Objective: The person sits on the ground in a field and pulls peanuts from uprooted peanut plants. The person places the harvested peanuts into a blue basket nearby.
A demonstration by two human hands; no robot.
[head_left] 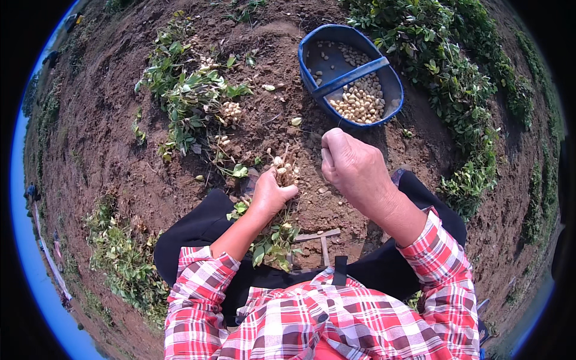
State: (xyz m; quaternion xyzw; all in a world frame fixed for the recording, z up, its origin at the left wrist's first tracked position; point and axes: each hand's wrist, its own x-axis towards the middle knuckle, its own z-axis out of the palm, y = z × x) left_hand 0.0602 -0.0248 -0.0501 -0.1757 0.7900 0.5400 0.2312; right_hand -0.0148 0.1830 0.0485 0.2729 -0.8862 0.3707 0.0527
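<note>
The left hand [270,195] is clamping a peanut plant [282,174] by its roots, pods up for picking, while the right hand [354,168] is hovering loosely curled, contents hidden, near the blue basket [312,81] of pods beyond.

Sunlit brown soil [102,138], green plants [444,54]

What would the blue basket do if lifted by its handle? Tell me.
The blue basket looks like stiff plastic, so it should keep its shape. The peanut pods are heaped toward one end, so it would likely tilt that way, and the loose pods could slide.
</note>
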